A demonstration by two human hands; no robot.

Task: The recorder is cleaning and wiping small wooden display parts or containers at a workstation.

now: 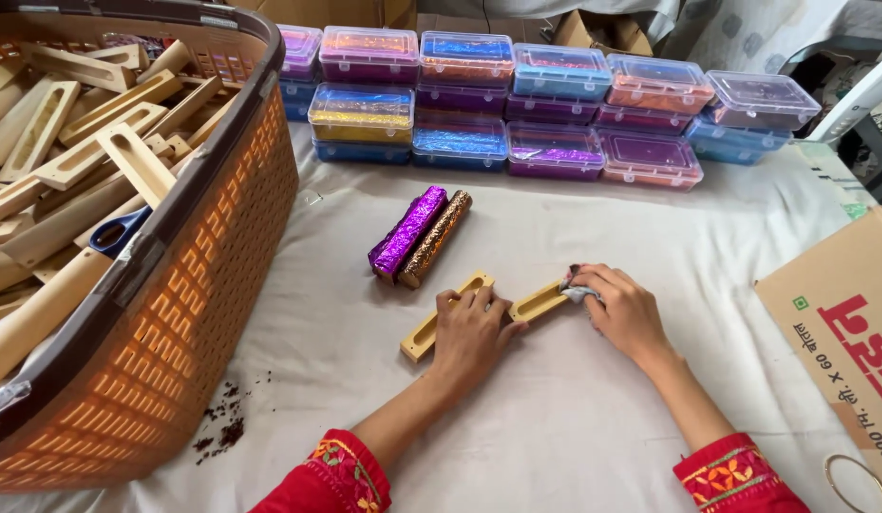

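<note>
Wooden mould halves: two pale slotted strips flat on white cloth (555, 418), one (447, 314) under left fingers, other (539, 303) running from left fingertips to right fingertips. Left hand (471, 332) palm down, fingers (482, 302) pressed together across both strips, thumb tip on second strip's near end. Right hand (623, 310) curled, fingertips pinching small crumpled silvery foil scrap (579, 294) against far end of second strip. Just beyond left fingertips: purple foil-wrapped stick (408, 234) and copper glitter-wrapped stick (435, 238), side by side, touching, angled. Farther past fingers: stacked clear plastic boxes (517, 100) of coloured foil, two rows deep. Well left of left hand: orange woven basket (199, 313) heaped with more wooden mould pieces (80, 142). Dark crumbs (227, 427) on cloth beside basket foot. Right of right hand: cardboard box flap (840, 332), metal ring (854, 483) at its near corner. Red embroidered cuffs (726, 475) on both wrists.
</note>
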